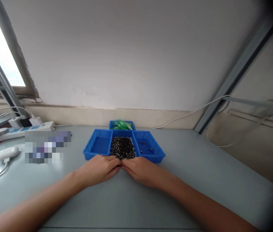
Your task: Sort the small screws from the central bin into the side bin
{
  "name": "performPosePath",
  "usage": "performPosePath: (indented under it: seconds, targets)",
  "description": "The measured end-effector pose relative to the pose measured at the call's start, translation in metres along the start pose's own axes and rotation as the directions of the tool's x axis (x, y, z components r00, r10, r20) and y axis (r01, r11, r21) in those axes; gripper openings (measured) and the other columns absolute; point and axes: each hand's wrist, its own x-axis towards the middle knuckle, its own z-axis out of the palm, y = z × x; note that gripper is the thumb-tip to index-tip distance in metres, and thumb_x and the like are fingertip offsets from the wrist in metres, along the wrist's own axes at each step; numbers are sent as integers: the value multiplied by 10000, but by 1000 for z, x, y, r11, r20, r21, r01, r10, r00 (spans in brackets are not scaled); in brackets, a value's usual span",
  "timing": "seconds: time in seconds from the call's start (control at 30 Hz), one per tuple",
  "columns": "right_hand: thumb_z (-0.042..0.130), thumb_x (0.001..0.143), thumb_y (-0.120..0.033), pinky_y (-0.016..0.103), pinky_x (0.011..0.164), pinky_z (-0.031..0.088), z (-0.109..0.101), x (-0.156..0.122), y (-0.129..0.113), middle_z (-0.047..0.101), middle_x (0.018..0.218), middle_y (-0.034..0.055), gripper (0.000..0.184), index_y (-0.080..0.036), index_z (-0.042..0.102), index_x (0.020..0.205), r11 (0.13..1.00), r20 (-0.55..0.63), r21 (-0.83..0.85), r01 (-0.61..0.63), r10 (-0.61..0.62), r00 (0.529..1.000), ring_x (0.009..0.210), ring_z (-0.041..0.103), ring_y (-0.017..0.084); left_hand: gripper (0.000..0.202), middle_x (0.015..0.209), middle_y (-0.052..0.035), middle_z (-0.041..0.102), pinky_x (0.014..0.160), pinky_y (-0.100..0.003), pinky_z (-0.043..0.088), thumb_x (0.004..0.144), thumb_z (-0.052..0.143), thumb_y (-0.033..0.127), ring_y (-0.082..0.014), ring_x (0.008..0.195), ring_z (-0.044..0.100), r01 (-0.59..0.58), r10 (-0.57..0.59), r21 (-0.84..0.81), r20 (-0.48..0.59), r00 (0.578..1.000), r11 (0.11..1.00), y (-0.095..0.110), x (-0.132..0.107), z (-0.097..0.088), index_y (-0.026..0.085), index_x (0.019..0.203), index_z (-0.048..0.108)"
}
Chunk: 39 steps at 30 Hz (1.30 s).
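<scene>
Both my hands rest on the grey table just in front of three blue trays. My left hand and my right hand meet fingertip to fingertip at the front edge of the middle tray, fingers pinched together on something too small to make out. That tray is full of small dark parts. The left blue tray looks bare inside. A few small parts lie in the right blue tray.
A fourth blue tray with green packets stands behind the three. At the far left lie a white power strip with plugs and cables, a white charger and a blurred patch. A wall rises behind; a metal brace slants at right.
</scene>
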Motion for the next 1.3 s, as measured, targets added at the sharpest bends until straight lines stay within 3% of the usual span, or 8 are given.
performPosePath:
  seconds: [0.27, 0.6, 0.9, 1.17, 1.3]
  targets:
    - [303, 902, -216, 238, 605, 389, -3, 0, -1, 629, 793, 54, 241, -160, 521, 817, 1000, 28, 30, 8, -9, 1000, 700, 586, 154, 212, 881, -21, 594, 651, -243, 448, 908, 336, 244, -146, 760, 585, -66, 66, -16, 3, 998, 998, -4, -2, 0, 181, 974, 528]
    - [343, 887, -214, 245, 664, 417, -8, 2, -5, 640, 819, 64, 243, -149, 557, 795, 996, 68, 85, 15, -21, 997, 746, 595, 160, 202, 860, -27, 559, 662, -226, 429, 904, 340, 227, -134, 766, 555, -145, 145, -38, -6, 989, 989, -2, -2, -3, 170, 928, 532]
    - [444, 840, -275, 234, 633, 392, -8, -2, -3, 639, 826, 47, 152, -160, 541, 819, 995, 32, 92, 31, -34, 999, 748, 588, 163, 47, 734, 15, 587, 499, -208, 377, 796, 447, 167, -119, 586, 554, -48, 48, 20, 6, 999, 999, 6, -3, -7, 177, 818, 487]
    - [338, 895, -310, 234, 598, 366, -9, -1, -6, 623, 771, 42, 262, -163, 536, 807, 999, 8, 35, 19, -20, 1000, 676, 567, 147, 148, 818, -11, 606, 588, -222, 428, 876, 385, 233, -137, 689, 587, -71, 71, 49, 20, 997, 996, 1, -1, -4, 176, 892, 521]
    - [333, 897, -278, 235, 596, 362, -6, -1, -4, 620, 760, 35, 247, -165, 525, 790, 1000, 5, 5, 8, -8, 1000, 675, 569, 146, 164, 788, -10, 609, 571, -223, 429, 877, 388, 251, -141, 667, 592, -28, 25, 72, 33, 999, 997, 2, -1, -5, 170, 823, 521]
